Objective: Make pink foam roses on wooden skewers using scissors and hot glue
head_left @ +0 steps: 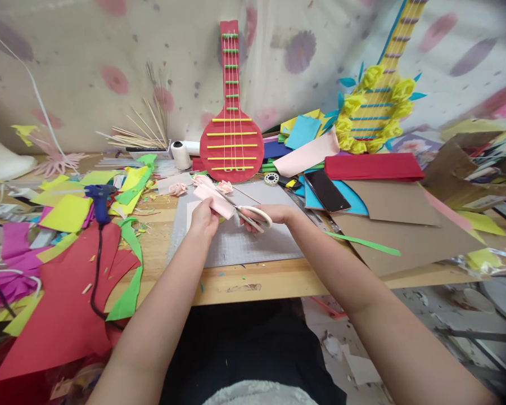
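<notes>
My left hand is closed on a folded piece of pale pink paper, held above the grey cutting mat. In my right hand is a pair of scissors with white handles; the blades point up and left, lying along the edge of the pink paper. Whether the blades are cutting into it I cannot tell. Just beyond the paper are several pink paper roses. Behind them a red paper lute with yellow and green strips leans upright against the curtain.
Left lie a blue glue gun, red paper and many coloured scraps. Right are a black phone, brown cardboard and a green strip. A yellow lute with paper flowers stands back right; bamboo sticks back left.
</notes>
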Available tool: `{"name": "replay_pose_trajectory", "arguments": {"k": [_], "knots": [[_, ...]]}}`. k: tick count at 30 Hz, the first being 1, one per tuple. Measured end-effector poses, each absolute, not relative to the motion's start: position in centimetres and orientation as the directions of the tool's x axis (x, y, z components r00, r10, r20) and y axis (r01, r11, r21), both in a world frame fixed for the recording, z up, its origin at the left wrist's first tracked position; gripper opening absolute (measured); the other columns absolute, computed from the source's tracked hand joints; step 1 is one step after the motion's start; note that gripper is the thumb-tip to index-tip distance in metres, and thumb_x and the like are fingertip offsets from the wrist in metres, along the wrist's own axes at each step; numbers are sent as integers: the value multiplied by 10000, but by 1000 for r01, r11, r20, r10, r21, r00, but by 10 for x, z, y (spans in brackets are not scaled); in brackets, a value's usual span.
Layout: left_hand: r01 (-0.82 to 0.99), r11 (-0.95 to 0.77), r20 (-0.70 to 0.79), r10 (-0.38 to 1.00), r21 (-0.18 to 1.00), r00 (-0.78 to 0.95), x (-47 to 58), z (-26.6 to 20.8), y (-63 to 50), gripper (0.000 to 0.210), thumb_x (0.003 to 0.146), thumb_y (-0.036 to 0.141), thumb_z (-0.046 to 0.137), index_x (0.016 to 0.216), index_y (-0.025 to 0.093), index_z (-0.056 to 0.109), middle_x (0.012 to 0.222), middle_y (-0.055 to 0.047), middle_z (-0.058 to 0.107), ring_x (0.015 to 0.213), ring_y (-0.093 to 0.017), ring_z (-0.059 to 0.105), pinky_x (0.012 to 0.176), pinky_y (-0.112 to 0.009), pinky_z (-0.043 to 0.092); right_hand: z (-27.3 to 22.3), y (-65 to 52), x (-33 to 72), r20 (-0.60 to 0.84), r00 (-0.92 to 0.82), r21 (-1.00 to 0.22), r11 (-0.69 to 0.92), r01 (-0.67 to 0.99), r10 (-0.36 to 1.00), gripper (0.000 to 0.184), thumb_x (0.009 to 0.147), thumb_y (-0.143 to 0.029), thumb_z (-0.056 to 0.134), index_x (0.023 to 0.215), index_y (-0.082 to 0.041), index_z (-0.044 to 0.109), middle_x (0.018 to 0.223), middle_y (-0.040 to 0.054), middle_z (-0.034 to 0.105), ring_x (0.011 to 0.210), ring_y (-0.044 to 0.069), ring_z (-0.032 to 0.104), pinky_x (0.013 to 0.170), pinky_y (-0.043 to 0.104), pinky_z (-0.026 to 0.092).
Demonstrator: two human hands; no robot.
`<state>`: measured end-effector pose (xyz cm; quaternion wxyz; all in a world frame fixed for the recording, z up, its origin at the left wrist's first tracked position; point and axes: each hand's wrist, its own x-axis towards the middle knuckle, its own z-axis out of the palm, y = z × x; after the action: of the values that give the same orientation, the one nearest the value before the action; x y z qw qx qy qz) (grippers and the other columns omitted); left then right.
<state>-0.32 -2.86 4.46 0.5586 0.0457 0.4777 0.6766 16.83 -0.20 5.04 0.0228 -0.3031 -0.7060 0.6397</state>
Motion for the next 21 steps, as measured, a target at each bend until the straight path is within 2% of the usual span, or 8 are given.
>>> {"name": "replay_pose_trajectory", "arguments": {"k": [7, 13, 21], "knots": [[-814, 45, -437, 860, 579, -263, -1, 23, -25, 158, 807, 62, 433, 853, 135, 565, 812, -45, 637, 838, -120, 616, 838, -252, 488, 47, 1, 168, -371, -795, -913, -28, 408, 479, 573, 722, -699, 458, 850, -145, 521, 633, -3, 552, 499, 82, 509, 454, 208, 420], [-828, 33, -439, 860, 560, -262, 0, 15, -22, 178, 805, 48, 430, 862, 140, 572, 819, -41, 644, 839, -119, 618, 849, -248, 483, 46, 3, 167, -376, -769, -905, -25, 425, 518, 552, 726, -685, 470, 823, -143, 517, 599, -17, 530, 480, 77, 485, 443, 205, 397], [-826, 66, -437, 871, 560, -227, -2, 21, -27, 136, 818, 86, 444, 848, 126, 572, 804, -44, 636, 748, -123, 613, 767, -259, 505, 50, 2, 163, -380, -774, -895, 9, 445, 507, 538, 730, -676, 479, 789, -141, 507, 597, -9, 521, 492, 80, 482, 449, 206, 403]]}}
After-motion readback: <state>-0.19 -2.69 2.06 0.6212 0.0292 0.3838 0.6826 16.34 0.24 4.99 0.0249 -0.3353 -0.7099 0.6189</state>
